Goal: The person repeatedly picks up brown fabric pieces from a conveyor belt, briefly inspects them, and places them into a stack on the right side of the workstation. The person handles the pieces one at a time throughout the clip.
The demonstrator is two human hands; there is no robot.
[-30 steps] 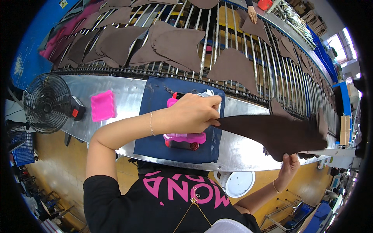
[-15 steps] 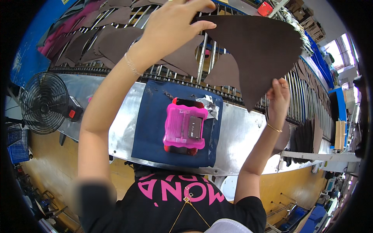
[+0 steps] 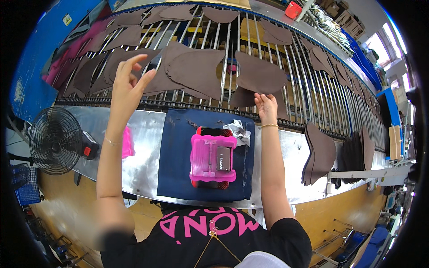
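My left hand (image 3: 127,82) hovers over the left part of a rack of metal rods, thumb and forefinger apart, holding nothing. Beneath and beside it lie overlapping dark brown flat cut pieces (image 3: 194,67). My right hand (image 3: 267,107) is closed at the near edge of another dark brown cut piece (image 3: 261,73), fingertips pinching that edge. This piece rests over the rods, partly covering a second brown piece beneath it. Whether the material is leather or foam, I cannot tell.
A pink tray-like case (image 3: 203,158) sits on a dark blue cloth (image 3: 174,174) on the metal table (image 3: 143,165). Crumpled silver foil (image 3: 240,131) lies beside it. A black fan (image 3: 56,140) stands left; stacked brown pieces (image 3: 324,154) lie right, near a white bar (image 3: 371,174).
The brown piece has come down from in front of me onto the rods. My left hand has let go and moved left and nearer; my right hand has shifted left with the piece's edge.
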